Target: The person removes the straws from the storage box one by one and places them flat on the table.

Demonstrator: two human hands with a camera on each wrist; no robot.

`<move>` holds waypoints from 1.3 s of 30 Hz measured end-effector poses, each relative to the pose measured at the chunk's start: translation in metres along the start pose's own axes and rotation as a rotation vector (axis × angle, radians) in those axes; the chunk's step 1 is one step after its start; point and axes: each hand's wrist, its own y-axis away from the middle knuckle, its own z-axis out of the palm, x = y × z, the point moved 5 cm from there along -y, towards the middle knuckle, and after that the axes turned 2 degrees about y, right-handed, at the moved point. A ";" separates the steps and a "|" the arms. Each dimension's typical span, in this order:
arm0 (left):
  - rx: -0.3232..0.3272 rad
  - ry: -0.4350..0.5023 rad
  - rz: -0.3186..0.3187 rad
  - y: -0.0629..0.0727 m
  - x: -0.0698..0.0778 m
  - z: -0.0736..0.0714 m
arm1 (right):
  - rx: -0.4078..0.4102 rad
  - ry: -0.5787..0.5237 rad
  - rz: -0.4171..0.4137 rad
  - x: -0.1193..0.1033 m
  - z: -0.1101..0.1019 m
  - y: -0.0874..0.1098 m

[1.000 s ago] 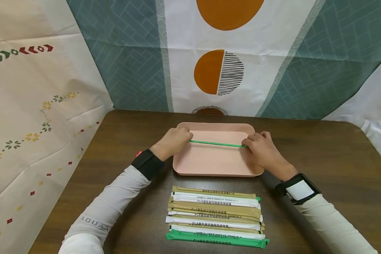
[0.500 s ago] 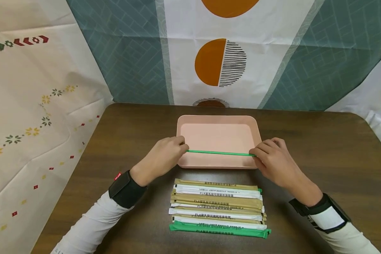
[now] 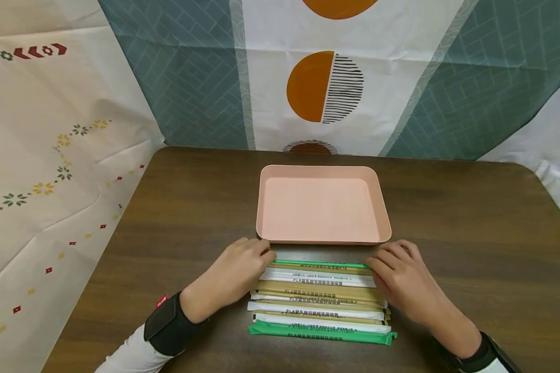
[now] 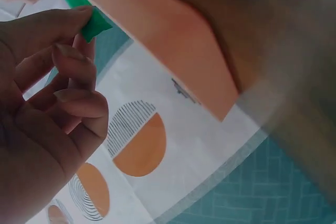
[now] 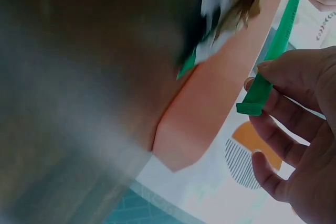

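A green wrapped straw (image 3: 319,263) is stretched level between both hands, over the far edge of a stack of wrapped straws (image 3: 322,299). My left hand (image 3: 238,272) pinches its left end between thumb and index finger; in the left wrist view the green wrapper's tip (image 4: 97,24) pokes out past the thumb. At the other end, my right hand (image 3: 406,282) pinches it too, and the flat crimped wrapper end (image 5: 251,107) sticks out beyond the fingers in the right wrist view. The stack has white, tan and green wrappers with dark print, lying roughly parallel.
Just beyond the hands, a shallow pink tray (image 3: 324,204) with bare floor sits on the dark wooden table (image 3: 205,191). Patterned cloth (image 3: 284,31) hangs behind the table, and a white printed cloth (image 3: 60,207) covers the left side.
Both hands have drawn the green straw back from over the pink tray toward me, to the far edge of the stack. Their pinch on it stays the same.
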 end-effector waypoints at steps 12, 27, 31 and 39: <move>0.049 0.096 -0.031 0.024 0.002 0.010 | 0.003 0.002 -0.015 -0.024 0.007 0.009; -0.026 0.097 0.005 0.031 0.012 0.012 | -0.102 -0.006 -0.004 -0.032 0.008 0.011; -0.027 0.116 -0.007 0.034 0.012 0.014 | -0.106 -0.007 -0.007 -0.034 0.008 0.012; -0.027 0.158 -0.025 0.037 0.012 0.018 | -0.135 0.002 0.017 -0.037 0.010 0.013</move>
